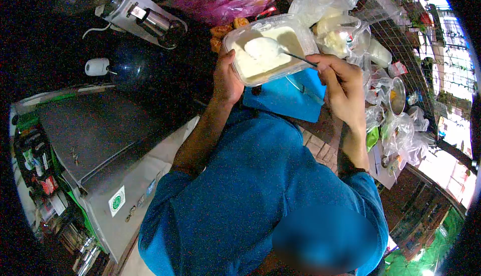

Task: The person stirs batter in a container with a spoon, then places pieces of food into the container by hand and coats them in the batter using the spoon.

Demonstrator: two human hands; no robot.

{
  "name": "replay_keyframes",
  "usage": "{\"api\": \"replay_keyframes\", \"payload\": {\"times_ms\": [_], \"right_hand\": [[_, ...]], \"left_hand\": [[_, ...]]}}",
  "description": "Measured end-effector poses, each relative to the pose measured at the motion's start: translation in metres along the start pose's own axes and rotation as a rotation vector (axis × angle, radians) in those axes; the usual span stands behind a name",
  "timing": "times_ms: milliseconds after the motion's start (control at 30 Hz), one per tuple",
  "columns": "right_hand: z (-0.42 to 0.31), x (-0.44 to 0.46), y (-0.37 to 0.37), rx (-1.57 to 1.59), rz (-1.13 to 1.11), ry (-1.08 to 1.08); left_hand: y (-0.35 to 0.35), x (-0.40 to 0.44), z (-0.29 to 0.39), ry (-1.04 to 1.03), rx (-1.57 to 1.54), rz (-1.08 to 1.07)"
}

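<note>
A clear plastic tub [231,45] with a pale creamy mass [268,68] inside is tilted toward me. My left hand [230,80] grips its left side, the thumb at the rim. My right hand [340,78] is closed round the dark handle of a spoon [300,57]. The spoon's bowl is over the tub, covered by a white creamy lump; I cannot tell whether it touches the mass below. Beneath the tub lies a blue board or sheet [285,103], with a knife-like blade [305,90] on it.
A pink plastic bag [220,0] lies beyond the tub, near some brown fried-looking pieces [220,31]. Several clear bags [345,35] crowd the right side beside a wire mesh [421,45]. A blender-like appliance [145,18] stands far left. A grey cabinet [105,175] is at lower left.
</note>
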State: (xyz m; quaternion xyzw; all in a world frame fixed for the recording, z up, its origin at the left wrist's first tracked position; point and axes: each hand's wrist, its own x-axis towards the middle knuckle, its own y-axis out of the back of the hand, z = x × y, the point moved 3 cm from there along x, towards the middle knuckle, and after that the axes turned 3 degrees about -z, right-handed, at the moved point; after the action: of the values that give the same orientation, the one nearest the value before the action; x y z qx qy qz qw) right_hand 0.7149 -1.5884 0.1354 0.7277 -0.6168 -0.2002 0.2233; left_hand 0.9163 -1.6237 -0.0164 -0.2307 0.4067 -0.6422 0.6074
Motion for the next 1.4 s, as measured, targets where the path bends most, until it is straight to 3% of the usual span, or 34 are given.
{"api": "replay_keyframes", "payload": {"times_ms": [167, 300, 400, 500, 567, 700, 767, 867, 1100, 1400], "right_hand": [[-0.015, -0.001, 0.007, -0.302, 0.109, 0.325], [-0.006, 0.003, 0.009, -0.514, 0.228, 0.429], [0.005, 0.007, 0.007, -0.56, 0.267, 0.326], [0.026, 0.013, 0.001, -0.534, 0.197, 0.191], [0.039, 0.016, -0.003, -0.329, 0.115, 0.106], [0.033, 0.011, -0.017, -0.193, 0.043, 0.177], [0.032, 0.01, -0.024, -0.051, -0.111, 0.032], [0.042, 0.01, -0.03, 0.058, -0.141, -0.007], [0.034, 0.012, -0.013, 0.194, -0.157, -0.053], [-0.02, 0.008, 0.029, 0.0, 0.031, -0.015]], "left_hand": [[-0.005, -0.004, 0.005, 0.021, 0.014, -0.014], [-0.007, -0.007, 0.01, 0.041, 0.035, 0.0], [-0.019, -0.009, 0.018, -0.053, 0.036, -0.052], [-0.01, -0.006, 0.014, -0.013, 0.031, -0.032], [-0.015, -0.006, 0.016, -0.044, 0.044, -0.037], [-0.009, -0.003, 0.012, -0.009, 0.05, -0.066], [-0.012, -0.003, 0.012, -0.036, 0.056, -0.059], [-0.023, -0.006, 0.018, -0.075, 0.077, -0.051], [-0.002, 0.001, 0.004, -0.004, 0.027, -0.091], [0.002, 0.0, 0.002, 0.024, -0.018, 0.002]]}}
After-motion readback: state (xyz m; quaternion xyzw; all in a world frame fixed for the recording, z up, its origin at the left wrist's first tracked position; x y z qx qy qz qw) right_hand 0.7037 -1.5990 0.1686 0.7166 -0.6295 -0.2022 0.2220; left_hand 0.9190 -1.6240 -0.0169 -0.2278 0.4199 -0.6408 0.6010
